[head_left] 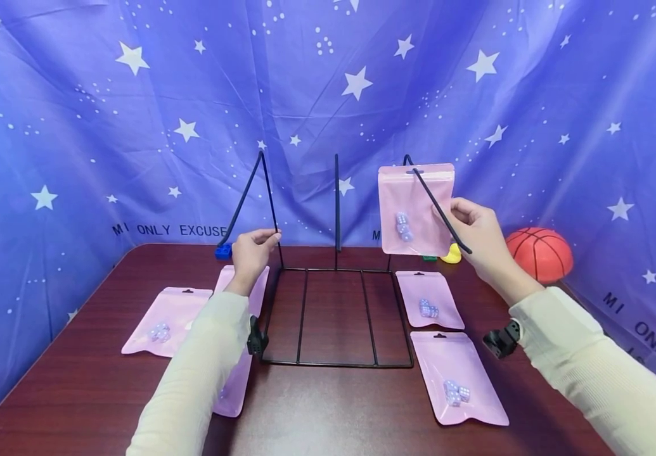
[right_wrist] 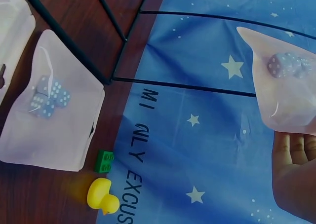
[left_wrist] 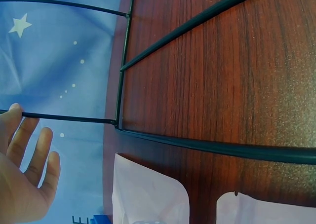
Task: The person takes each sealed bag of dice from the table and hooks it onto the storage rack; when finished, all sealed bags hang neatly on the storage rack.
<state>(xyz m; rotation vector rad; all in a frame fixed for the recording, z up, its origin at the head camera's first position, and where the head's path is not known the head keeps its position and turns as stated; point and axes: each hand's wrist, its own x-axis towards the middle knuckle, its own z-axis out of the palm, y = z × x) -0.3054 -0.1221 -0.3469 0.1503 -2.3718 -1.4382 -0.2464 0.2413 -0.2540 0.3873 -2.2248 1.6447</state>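
A black wire rack (head_left: pixel 336 270) with three hook arms stands on the table. My left hand (head_left: pixel 252 256) pinches its left upright rod between thumb and index finger, as the left wrist view also shows. A pink zip bag (head_left: pixel 416 209) with purple dice inside hangs at the right hook arm, the rod passing through its top hole. My right hand (head_left: pixel 476 234) pinches this bag's right edge; in the right wrist view its fingers (right_wrist: pixel 297 147) show under the bag, with the thumb hidden.
Two pink bags of dice (head_left: pixel 431 307) lie right of the rack; more pink bags (head_left: pixel 176 310) lie left, partly behind my left sleeve. A blue brick (head_left: pixel 223 252), a green brick (right_wrist: pixel 104 161), a yellow duck (right_wrist: pixel 101 195) and an orange-red ball (head_left: pixel 540 254) sit along the back.
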